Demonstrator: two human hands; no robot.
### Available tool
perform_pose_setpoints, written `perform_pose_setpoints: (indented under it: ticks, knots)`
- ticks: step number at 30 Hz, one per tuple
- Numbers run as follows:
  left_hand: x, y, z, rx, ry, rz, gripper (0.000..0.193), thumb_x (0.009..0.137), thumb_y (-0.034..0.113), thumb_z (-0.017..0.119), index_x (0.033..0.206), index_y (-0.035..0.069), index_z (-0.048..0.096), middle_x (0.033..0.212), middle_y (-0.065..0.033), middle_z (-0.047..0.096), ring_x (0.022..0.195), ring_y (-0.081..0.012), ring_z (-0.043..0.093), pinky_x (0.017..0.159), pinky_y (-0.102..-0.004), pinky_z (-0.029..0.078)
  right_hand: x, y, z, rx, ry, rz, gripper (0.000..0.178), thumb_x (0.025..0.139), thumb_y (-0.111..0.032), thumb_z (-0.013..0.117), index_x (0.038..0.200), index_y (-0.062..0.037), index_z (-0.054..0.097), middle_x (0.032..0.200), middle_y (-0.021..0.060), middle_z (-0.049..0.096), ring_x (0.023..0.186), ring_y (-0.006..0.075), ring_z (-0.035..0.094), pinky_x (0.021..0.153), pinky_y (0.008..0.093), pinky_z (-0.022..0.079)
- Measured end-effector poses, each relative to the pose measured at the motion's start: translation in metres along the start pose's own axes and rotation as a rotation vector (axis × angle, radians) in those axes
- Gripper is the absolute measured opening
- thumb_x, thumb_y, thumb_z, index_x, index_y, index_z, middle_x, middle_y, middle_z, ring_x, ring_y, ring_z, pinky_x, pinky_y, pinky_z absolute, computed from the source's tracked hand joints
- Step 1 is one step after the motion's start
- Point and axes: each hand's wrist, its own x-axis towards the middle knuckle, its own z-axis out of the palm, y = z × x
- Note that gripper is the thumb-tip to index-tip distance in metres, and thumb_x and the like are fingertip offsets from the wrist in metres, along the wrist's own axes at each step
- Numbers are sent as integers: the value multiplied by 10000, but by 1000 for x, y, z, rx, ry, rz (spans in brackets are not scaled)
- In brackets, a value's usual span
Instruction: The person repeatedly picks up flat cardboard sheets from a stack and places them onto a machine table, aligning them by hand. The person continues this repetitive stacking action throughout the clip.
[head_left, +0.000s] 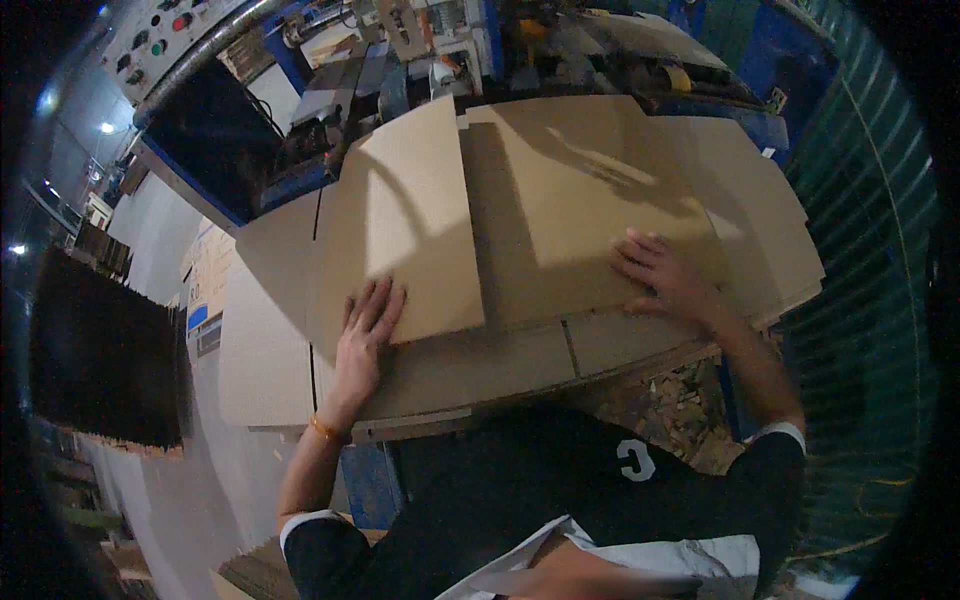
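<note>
A brown cardboard sheet [420, 235] lies before me with its far end reaching into the machine. My left hand [366, 325] rests flat near its front edge, fingers stretched out and slightly apart. To the right, my right hand [668, 280] lies with fingers spread over a second cardboard panel [585, 205], close to its right front part. Whether the two panels are one piece I cannot tell. Beneath them a larger slotted cardboard sheet [480, 370] shows along the front and both sides. Neither hand grips anything.
A blue machine [205, 145] with rollers stands along the far side, its button panel [165, 40] at the upper left. Stacked cardboard [110, 350] stands on the left. Scraps [670, 410] lie below the front edge. A green corrugated wall [880, 270] runs along the right.
</note>
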Motion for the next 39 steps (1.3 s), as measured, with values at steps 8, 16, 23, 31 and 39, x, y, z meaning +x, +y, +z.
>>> perform_pose_setpoints:
  ticks: [8,16,23,31,39]
  knots:
    - [138,-71,55,-29,235,11,690,702,42,668,1335,135,410,1331,-173,412,1212,-365,412,1010,-438,337,119,79,5,-49,-96,144,627,834,-499,511,1348,-164,382,1395,74,357,1286,277,322,1044,436,268]
    - [112,-95,-2,306,315,-107,702,719,68,651,1351,46,347,1375,-196,354,1246,-367,348,1020,-406,300,73,89,-7,3,114,560,555,865,-397,522,1336,-131,399,1417,121,317,1292,311,304,1066,404,242]
    - [-181,-221,13,541,641,-1322,733,772,527,589,1248,-14,453,1227,-210,493,1066,-321,516,894,-407,422,-173,75,17,-111,790,1404,741,838,-447,545,1360,6,279,1383,241,313,1292,420,253,1073,488,199]
    - [-237,-223,66,549,713,-1192,558,873,386,493,1311,49,417,1286,-148,457,1100,-331,470,922,-484,370,-186,97,47,-436,645,1494,713,817,-555,516,1171,64,523,1309,262,411,1267,409,314,1079,495,181]
    - [-108,-104,-28,120,1023,-1511,782,778,454,618,1300,-67,358,1321,-256,386,1146,-366,445,951,-461,367,-157,96,-3,489,1598,1047,527,845,-244,583,1283,2,422,1143,136,537,1098,261,485,929,385,401]
